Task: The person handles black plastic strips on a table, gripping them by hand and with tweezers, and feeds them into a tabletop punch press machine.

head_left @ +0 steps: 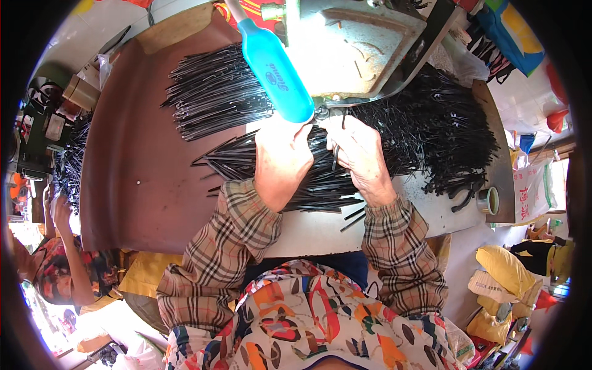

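My left hand [282, 159] is closed in a pinch at the front of a lit machine. Its fingertips are partly hidden under the end of a blue lamp [280, 74], so what they grip cannot be made out. My right hand [365, 154] is closed beside it, with a thin black strip [336, 154] between thumb and fingers. Both hands meet close to a small dark metal part [321, 112] of the machine [379, 58]. Below them lies a loose heap of black strips [308, 185], some ends pointing left and some toward me.
A neat row of black strips [216, 89] lies on the brown table cover [135, 142] at left. A big tangled pile of black pieces [444, 129] fills the right side, near a small open tin [488, 201]. Another person [68, 259] works at far left. Yellow sacks [505, 271] stand at right.
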### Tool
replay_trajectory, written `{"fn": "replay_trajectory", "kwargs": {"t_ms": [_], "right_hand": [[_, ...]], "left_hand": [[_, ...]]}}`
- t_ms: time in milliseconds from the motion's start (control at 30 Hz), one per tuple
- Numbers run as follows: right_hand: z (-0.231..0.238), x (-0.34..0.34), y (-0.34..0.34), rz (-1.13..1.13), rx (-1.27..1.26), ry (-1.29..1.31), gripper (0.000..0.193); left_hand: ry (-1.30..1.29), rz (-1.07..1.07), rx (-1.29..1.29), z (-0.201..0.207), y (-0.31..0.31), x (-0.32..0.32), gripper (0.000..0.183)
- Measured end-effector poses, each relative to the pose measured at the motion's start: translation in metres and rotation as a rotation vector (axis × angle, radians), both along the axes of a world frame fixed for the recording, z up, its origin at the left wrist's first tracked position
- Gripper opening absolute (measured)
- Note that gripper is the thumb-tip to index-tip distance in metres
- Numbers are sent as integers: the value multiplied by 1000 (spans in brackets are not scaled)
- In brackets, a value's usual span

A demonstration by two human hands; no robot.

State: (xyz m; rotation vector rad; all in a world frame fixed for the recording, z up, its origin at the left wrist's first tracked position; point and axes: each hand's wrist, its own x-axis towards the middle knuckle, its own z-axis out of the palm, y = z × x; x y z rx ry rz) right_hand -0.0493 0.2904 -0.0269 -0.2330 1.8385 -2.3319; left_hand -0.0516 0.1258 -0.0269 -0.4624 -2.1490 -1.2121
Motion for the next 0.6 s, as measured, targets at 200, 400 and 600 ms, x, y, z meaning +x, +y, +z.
{"fn": "replay_trajectory", "kwargs": {"t_ms": [200, 400, 600], "right_hand": [[2, 0, -1, -30, 50, -7, 16], [1, -1, 1, 5, -1, 15, 17], [0, -2, 2, 2, 15, -36, 18]], "left_hand": [[27, -5, 24, 0, 3, -2, 22], [111, 2, -35, -1, 4, -3, 20], [62, 12, -177, 3, 2, 2, 20]]}}
